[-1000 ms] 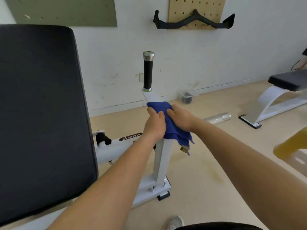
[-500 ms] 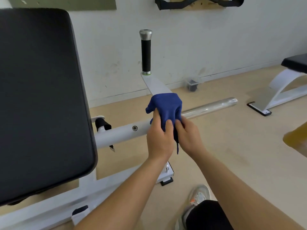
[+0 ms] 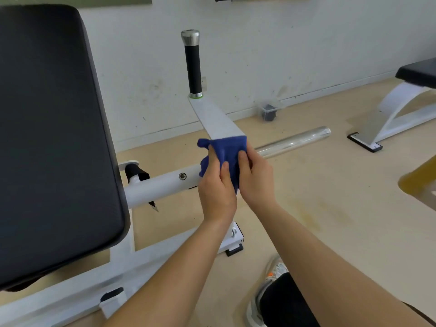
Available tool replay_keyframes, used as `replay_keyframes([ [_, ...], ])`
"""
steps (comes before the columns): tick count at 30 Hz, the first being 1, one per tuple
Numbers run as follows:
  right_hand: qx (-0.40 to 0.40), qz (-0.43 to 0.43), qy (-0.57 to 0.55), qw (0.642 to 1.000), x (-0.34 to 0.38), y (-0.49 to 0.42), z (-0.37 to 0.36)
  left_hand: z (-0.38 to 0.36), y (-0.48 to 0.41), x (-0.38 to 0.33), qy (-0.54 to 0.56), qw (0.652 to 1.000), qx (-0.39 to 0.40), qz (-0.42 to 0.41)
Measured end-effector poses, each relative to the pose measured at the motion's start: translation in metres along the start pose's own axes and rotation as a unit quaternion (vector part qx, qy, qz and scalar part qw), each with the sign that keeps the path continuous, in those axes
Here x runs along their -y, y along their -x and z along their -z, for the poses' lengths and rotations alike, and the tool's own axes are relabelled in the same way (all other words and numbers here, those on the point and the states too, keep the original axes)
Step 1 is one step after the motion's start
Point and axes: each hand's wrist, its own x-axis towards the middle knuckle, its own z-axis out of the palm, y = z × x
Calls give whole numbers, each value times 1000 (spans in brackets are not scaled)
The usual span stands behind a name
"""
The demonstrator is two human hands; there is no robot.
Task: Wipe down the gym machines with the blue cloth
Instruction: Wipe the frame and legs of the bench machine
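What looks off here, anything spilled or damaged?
A yellowish stain marks the beige floor right of the blue cloth, like a dried spill. The white wall carries dark scuffs beside the black upright handle. No damage visible.

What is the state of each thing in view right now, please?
blue cloth, bunched on the white arm, held by both hands
left hand, grips the blue cloth
right hand, grips the blue cloth
black handle, upright, uncovered
chrome bar, bare

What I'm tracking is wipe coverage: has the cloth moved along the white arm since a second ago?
Yes. The cloth has slid down the white arm, away from the black handle; more bare arm shows between them.
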Motion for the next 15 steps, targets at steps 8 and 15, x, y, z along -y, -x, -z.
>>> replay_keyframes([
  [8,38,-17,-29,999,4,-9,0,-4,-18,-3,51,998,14,-19],
  [15,-6,18,6,1000,-20,-18,-26,-17,-29,18,-19,999,-17,-37],
])
